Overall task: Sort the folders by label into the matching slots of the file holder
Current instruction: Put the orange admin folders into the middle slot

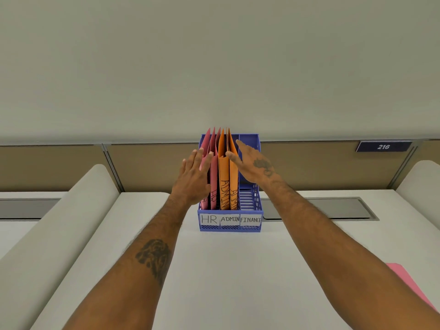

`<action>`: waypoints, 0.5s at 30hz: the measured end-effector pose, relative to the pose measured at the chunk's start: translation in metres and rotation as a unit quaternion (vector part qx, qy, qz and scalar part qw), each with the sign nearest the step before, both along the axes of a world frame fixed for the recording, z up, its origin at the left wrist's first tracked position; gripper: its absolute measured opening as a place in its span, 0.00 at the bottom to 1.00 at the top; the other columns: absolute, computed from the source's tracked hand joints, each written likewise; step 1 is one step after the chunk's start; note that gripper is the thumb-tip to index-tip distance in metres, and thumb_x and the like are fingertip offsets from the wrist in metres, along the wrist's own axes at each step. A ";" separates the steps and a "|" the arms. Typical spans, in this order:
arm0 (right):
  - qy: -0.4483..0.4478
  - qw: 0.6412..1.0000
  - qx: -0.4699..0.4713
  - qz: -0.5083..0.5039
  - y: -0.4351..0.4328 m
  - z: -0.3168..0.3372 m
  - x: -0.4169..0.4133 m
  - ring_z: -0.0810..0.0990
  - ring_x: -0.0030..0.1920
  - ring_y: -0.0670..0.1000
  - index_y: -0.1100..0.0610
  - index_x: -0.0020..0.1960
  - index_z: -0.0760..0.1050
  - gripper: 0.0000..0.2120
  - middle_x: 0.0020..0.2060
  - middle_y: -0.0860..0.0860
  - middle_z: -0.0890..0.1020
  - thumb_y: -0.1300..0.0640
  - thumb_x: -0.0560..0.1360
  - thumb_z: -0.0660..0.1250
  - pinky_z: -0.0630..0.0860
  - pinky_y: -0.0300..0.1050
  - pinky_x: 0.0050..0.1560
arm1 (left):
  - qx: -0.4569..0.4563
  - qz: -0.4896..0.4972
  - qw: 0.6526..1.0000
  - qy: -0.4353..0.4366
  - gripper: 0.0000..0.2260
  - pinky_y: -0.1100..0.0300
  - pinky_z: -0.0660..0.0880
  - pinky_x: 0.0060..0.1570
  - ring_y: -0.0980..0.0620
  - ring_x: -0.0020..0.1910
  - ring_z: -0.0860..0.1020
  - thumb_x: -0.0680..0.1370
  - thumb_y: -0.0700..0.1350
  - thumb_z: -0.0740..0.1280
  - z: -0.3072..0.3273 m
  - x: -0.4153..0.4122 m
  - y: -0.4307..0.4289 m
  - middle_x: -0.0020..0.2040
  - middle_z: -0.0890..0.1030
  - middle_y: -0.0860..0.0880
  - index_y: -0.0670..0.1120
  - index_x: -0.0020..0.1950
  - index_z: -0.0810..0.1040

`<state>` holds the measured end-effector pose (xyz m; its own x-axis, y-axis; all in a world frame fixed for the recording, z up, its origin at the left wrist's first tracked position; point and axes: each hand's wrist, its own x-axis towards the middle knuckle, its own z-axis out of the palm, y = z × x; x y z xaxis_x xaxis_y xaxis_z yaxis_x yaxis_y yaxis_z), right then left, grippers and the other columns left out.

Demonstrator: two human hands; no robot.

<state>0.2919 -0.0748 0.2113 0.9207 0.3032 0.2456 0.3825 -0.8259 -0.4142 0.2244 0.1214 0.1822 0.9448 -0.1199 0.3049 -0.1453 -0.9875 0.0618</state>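
Folders [223, 177] stand in the file holder [250, 142]; left hand [192, 177] and right hand [254, 167], fingers straight, touch their outer sides.

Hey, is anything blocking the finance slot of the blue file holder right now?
No folder sits in the FINANCE slot; its ribbed floor shows bare. Only the right hand reaches across the slot's top, its fingers against the neighbouring orange folders.
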 end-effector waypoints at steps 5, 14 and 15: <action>-0.017 0.997 -0.070 0.000 -0.018 -0.011 -0.033 0.43 0.79 0.58 0.45 0.80 0.41 0.38 0.80 0.57 0.45 0.28 0.76 0.44 0.57 0.62 0.75 | 0.019 0.009 1.000 -0.010 0.43 0.41 0.42 0.76 0.43 0.79 0.37 0.77 0.50 0.67 0.000 -0.026 -0.002 0.80 0.38 0.43 0.51 0.80 0.39; -0.073 0.987 -0.140 -0.039 -0.049 -0.030 -0.097 0.41 0.79 0.60 0.45 0.80 0.41 0.41 0.79 0.58 0.43 0.26 0.72 0.39 0.49 0.66 0.74 | 0.036 0.017 0.999 -0.010 0.44 0.40 0.42 0.75 0.43 0.79 0.37 0.77 0.61 0.64 -0.003 -0.068 -0.021 0.80 0.38 0.43 0.52 0.80 0.36; -0.074 0.986 -0.141 -0.042 -0.054 -0.031 -0.104 0.41 0.79 0.60 0.45 0.80 0.41 0.41 0.79 0.58 0.43 0.26 0.72 0.39 0.49 0.66 0.74 | 0.035 0.014 0.999 -0.012 0.44 0.39 0.43 0.75 0.42 0.79 0.38 0.77 0.61 0.64 -0.003 -0.073 -0.025 0.80 0.38 0.43 0.52 0.80 0.36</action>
<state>0.1878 -0.1286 0.1799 0.9056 0.3035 0.2964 0.3477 -0.9313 -0.1088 0.1513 0.0962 0.1793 0.9405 -0.1147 0.3198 -0.1176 -0.9930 -0.0103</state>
